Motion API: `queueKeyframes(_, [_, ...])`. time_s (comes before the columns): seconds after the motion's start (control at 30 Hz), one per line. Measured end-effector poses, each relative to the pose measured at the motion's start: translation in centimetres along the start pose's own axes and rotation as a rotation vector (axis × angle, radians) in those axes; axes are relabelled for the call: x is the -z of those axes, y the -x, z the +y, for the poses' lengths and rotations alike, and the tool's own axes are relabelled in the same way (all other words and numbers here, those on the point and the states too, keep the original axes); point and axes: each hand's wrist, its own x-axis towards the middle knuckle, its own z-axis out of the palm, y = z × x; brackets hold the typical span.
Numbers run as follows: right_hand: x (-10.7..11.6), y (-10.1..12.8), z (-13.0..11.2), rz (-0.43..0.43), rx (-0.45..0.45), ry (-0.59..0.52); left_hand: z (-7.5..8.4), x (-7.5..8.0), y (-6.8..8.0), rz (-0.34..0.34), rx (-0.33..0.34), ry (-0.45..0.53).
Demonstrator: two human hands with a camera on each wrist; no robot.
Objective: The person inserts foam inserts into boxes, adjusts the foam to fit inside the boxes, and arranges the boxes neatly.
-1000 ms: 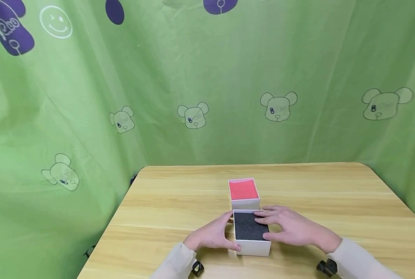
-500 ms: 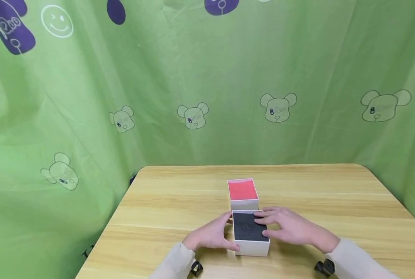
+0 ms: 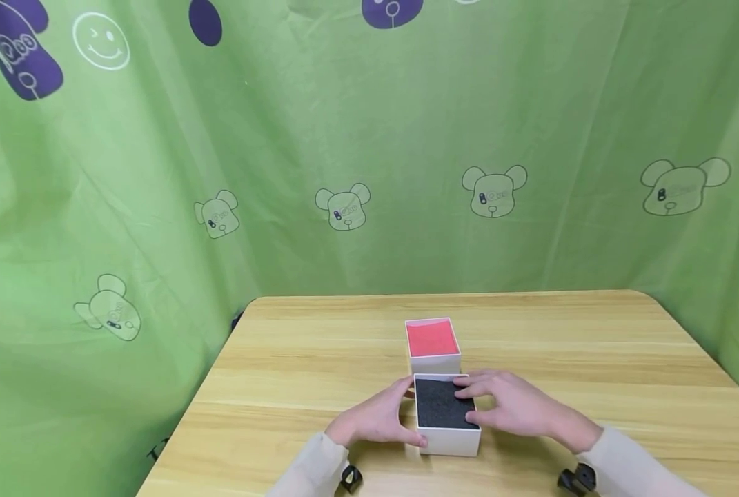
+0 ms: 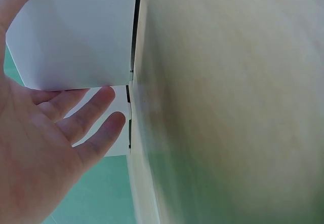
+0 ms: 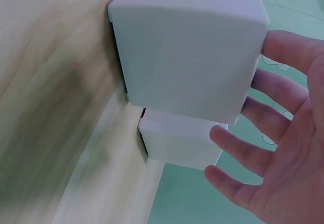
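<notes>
Backdrop: green curtain (image 3: 369, 138) printed with bear faces and a smiley; no readable writing or brand anywhere
Table: wooden table (image 3: 593, 359); it bears two small white boxes, one just behind the other
Far box: red-lined box (image 3: 432, 343), open side up, apart from both hands
Near box: black-lined box (image 3: 446, 413), at the table's near edge between the hands
Left hand: left hand (image 3: 378, 419) rests against the box's left wall, fingers straight and relaxed (gripping nothing)
Right hand: right hand (image 3: 515, 406) lies at the right wall, fingertips on the rim, fingers extended
Change: almost none over the last second; both hands have stayed put, so the box is steadied, not lifted
</notes>
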Motion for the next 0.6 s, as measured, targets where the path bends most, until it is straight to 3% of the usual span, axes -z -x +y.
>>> queueKeyframes(0.3, [-0.21, 0.08, 0.16, 0.017, 0.021, 0.001, -0.05, 0.01, 0.01, 0.002, 0.011, 0.006])
queueKeyframes(0.6, [-0.71, 0.18, 0.12, 0.005, -0.031, -0.057, 0.1, -0.08, -0.02, 0.002, 0.003, 0.008])
